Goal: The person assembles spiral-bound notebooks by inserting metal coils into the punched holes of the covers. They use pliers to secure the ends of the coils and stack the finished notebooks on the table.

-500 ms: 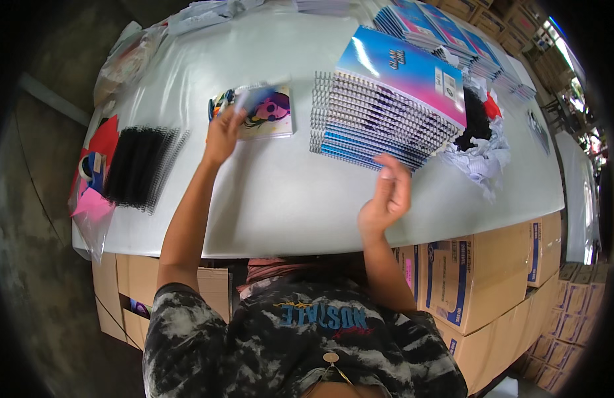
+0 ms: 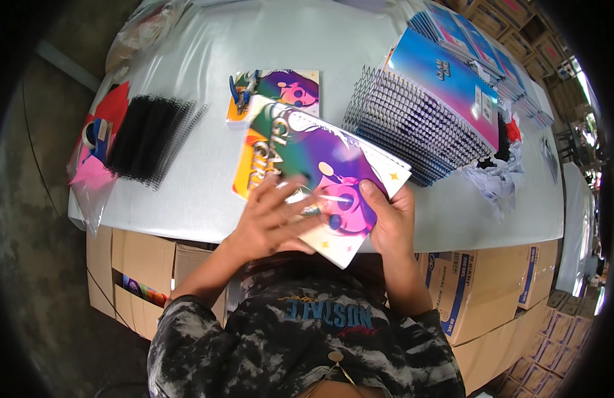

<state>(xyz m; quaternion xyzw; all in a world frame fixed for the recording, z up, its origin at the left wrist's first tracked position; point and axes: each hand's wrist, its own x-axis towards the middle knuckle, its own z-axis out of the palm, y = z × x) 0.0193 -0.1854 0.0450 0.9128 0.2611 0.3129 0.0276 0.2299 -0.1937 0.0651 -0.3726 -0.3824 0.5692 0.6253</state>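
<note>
The book with the purple, pink and orange cover was tilted in front of the person's chest, above the near part of the table, with a row of holes along its upper edge. Half a second earlier the hands had been well apart, the left over the small pile on the table and the right raised near the spiral notebooks; by this moment both had come together at the book.

The right hand gripped its right end, thumb pressed on the cover and the other fingers underneath. The left hand was open over the lower left part of the cover, fingers spread and blurred; whether they touched it could not be told.

Just beyond lay a matching book, with a blue tool resting on its left end, where the left hand had been before. To the right of it leaned the tall stack of spiral notebooks, with crumpled white paper beside it. To the left lay black wire coils, near a red sheet and a pink sheet. Cardboard boxes stood below the table's near edge.
</note>
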